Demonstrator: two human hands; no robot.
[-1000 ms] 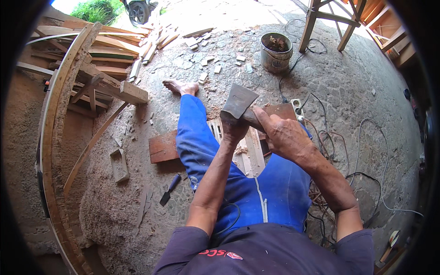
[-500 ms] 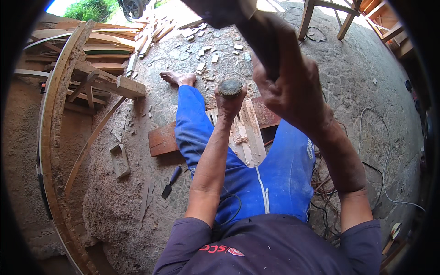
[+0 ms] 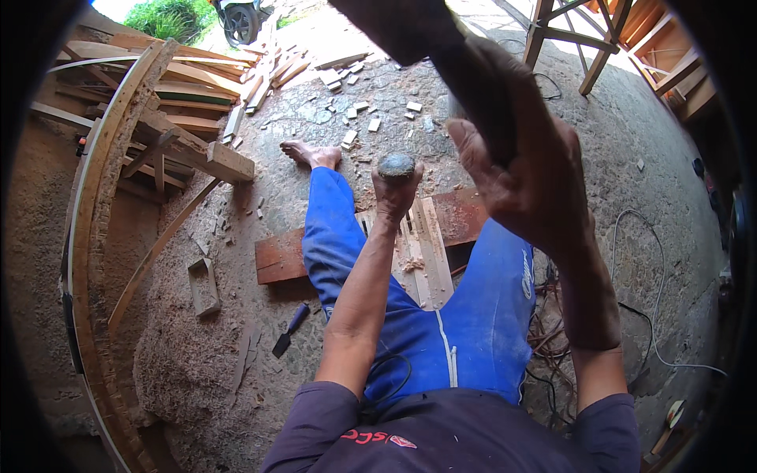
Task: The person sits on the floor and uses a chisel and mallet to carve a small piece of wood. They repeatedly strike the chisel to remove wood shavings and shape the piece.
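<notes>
My left hand (image 3: 396, 193) is wrapped round the upright handle of a chisel (image 3: 396, 165), whose worn round top faces up. The chisel's blade is hidden beneath the hand. Below it, a pale slotted board (image 3: 432, 264) with curled shavings (image 3: 412, 262) lies between my legs, across a reddish-brown plank (image 3: 281, 258). My right hand (image 3: 530, 158) is closed round the handle of a dark mallet (image 3: 398, 27), raised up and to the right of the chisel. The top edge of the picture cuts off part of the mallet's blocky head.
Another chisel (image 3: 291, 330) with a blue-purple handle lies left of my leg, near a small wooden box (image 3: 203, 288). Wood offcuts (image 3: 374, 124) litter the floor ahead. A curved timber frame (image 3: 89, 229) stands at left. Cables (image 3: 653, 299) trail at right, below a wooden stand (image 3: 572, 35).
My right hand and the mallet have shifted right and slightly down in the picture. The view has moved a little; my left hand still grips the chisel.
</notes>
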